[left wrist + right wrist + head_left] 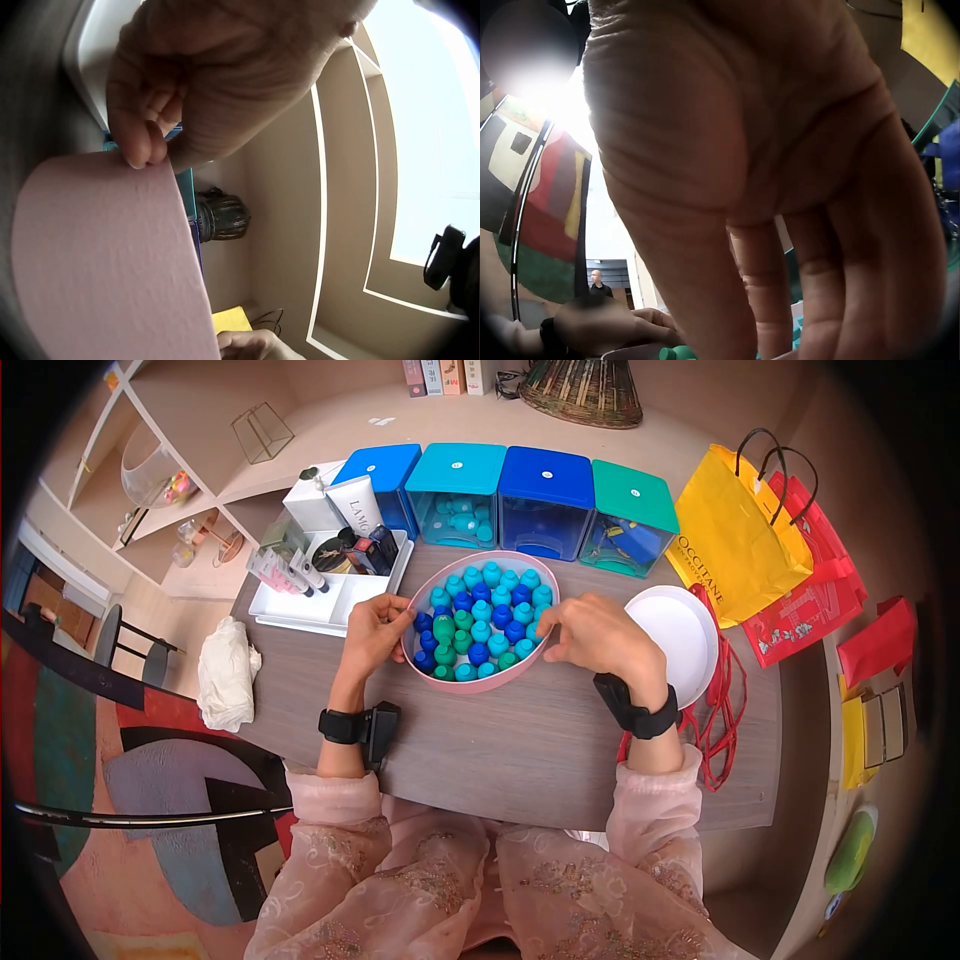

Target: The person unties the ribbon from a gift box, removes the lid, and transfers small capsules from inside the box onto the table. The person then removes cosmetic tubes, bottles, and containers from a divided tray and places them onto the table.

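Observation:
A round pink bowl point(463, 686) on the table holds many small round-bodied pieces with knobbed tops, in turquoise point(480, 631), dark blue point(478, 654) and green point(443, 628). My left hand point(372, 637) pinches the bowl's left rim between thumb and fingers; the left wrist view shows the fingertips point(139, 154) at the edge of the pink wall. Over the right rim, my right hand point(605, 640) hangs with its fingers pointing down beside turquoise pieces. In the right wrist view that hand point(780, 172) covers most of the picture, its fingertips hidden at the bottom.
Four lidded boxes in blue, turquoise and green point(635, 500) stand behind the bowl. A white tray point(340, 600) with cosmetics is at left, near a crumpled white cloth point(227, 672). Right: a white round lid point(675, 640), red cord point(728, 710) and a yellow bag point(740, 540).

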Tool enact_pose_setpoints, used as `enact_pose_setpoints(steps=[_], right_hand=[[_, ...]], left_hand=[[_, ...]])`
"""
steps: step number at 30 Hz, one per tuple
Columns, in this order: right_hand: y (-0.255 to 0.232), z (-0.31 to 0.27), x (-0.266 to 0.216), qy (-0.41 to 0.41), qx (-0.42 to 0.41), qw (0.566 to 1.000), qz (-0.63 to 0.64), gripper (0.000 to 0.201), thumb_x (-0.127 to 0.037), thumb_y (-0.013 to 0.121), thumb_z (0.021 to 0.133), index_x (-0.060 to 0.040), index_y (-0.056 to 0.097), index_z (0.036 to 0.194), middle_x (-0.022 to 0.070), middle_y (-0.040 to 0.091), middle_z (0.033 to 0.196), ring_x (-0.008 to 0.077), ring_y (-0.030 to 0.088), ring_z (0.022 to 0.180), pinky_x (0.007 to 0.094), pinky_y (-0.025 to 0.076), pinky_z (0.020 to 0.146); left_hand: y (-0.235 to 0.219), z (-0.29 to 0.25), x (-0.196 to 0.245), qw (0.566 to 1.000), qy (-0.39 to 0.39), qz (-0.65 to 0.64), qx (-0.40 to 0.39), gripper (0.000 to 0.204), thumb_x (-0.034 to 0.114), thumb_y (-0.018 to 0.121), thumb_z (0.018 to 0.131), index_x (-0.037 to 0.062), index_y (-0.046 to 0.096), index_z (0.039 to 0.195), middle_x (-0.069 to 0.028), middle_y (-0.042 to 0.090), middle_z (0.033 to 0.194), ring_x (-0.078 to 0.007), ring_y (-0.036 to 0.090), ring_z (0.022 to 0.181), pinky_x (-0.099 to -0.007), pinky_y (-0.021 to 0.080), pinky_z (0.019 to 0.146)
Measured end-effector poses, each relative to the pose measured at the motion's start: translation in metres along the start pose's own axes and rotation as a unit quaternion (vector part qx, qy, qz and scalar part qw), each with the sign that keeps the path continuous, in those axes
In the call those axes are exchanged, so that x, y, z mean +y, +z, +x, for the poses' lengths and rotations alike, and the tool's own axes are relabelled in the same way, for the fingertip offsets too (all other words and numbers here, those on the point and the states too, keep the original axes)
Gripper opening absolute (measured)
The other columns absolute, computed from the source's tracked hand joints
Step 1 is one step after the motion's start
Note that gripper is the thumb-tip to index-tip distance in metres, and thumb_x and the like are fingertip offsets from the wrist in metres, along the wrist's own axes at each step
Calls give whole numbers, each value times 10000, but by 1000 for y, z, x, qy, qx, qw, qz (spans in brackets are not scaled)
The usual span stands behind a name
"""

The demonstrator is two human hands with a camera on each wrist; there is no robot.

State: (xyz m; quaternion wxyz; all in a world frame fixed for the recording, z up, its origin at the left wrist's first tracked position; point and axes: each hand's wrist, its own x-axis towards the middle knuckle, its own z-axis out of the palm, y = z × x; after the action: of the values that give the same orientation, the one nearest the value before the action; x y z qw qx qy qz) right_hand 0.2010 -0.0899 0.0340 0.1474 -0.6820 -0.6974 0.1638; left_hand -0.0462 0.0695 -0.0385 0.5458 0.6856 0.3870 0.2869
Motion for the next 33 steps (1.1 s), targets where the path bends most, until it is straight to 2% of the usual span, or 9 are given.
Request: enact_pose_setpoints(steps=[7, 12, 16, 18, 19, 21, 26, 28, 33], right_hand=[[11, 5, 6, 3, -6, 1000, 18, 135, -118, 741, 673, -62, 696, 786, 153, 657, 743, 315, 632, 749, 378, 487, 667], [11, 6, 4, 12, -5, 1000, 22, 104, -126, 734, 680, -60, 684, 743, 150, 646, 713, 317, 625, 728, 382, 479, 652], [12, 7, 3, 11, -5, 1000, 13, 100, -124, 730, 675, -59, 678, 730, 144, 645, 710, 315, 623, 728, 382, 477, 647], [9, 6, 1, 12, -11, 1000, 5, 102, -114, 733, 664, -57, 676, 727, 141, 645, 711, 315, 622, 730, 381, 476, 646], [7, 5, -1, 12, -17, 1000, -4, 105, -104, 735, 653, -56, 675, 724, 138, 645, 712, 315, 621, 732, 380, 475, 645], [4, 2, 1, -2, -29, 1000, -1, 104, -104, 741, 659, -60, 684, 734, 125, 651, 694, 288, 630, 695, 364, 476, 625], [0, 0, 1, 7, -63, 998, 4, 93, -94, 755, 646, -65, 693, 710, 106, 654, 664, 253, 637, 653, 341, 472, 600], [-2, 1, -1, 46, -83, 995, 26, 90, -73, 746, 609, -58, 688, 676, 123, 651, 722, 294, 624, 741, 370, 469, 643], [0, 0, 0, 48, -78, 995, 31, 94, -77, 749, 602, -57, 687, 670, 123, 648, 716, 294, 622, 732, 372, 466, 638]], left_hand=[[1, -2, 5, 1000, 15, 0, -3, 148, 57, 623, 853, -56, 606, 945, -3, 543, 583, -65, 511, 409, -194, 414, 340], [3, -3, 7, 996, 81, 35, 12, 143, 49, 620, 849, -19, 636, 974, 27, 512, 590, -47, 489, 432, -185, 398, 353], [1, -3, 4, 994, 67, 83, 0, 167, 28, 632, 818, 2, 674, 978, 11, 507, 612, -63, 471, 481, -224, 405, 413], [0, -3, 3, 967, 171, 189, -11, 195, 1, 634, 803, 8, 687, 990, -6, 566, 710, -58, 427, 523, -217, 363, 456], [0, -5, 5, 967, 171, 189, -11, 195, 1, 634, 803, 8, 687, 990, -6, 566, 710, -58, 427, 523, -217, 363, 456], [4, -9, 11, 966, 156, 202, -44, 268, 1, 647, 735, 41, 692, 996, -69, 524, 665, -130, 460, 581, -301, 411, 549], [9, -14, 21, 962, 152, 217, -68, 301, -8, 628, 713, 32, 685, 1006, -92, 523, 645, -147, 467, 558, -302, 415, 537], [9, -14, 20, 963, 140, 220, -72, 314, -10, 622, 703, 31, 683, 1009, -99, 521, 637, -156, 470, 553, -305, 417, 538], [11, -15, 21, 956, 147, 246, -58, 299, -8, 609, 690, 18, 681, 979, -112, 520, 623, -212, 496, 539, -334, 417, 538]])
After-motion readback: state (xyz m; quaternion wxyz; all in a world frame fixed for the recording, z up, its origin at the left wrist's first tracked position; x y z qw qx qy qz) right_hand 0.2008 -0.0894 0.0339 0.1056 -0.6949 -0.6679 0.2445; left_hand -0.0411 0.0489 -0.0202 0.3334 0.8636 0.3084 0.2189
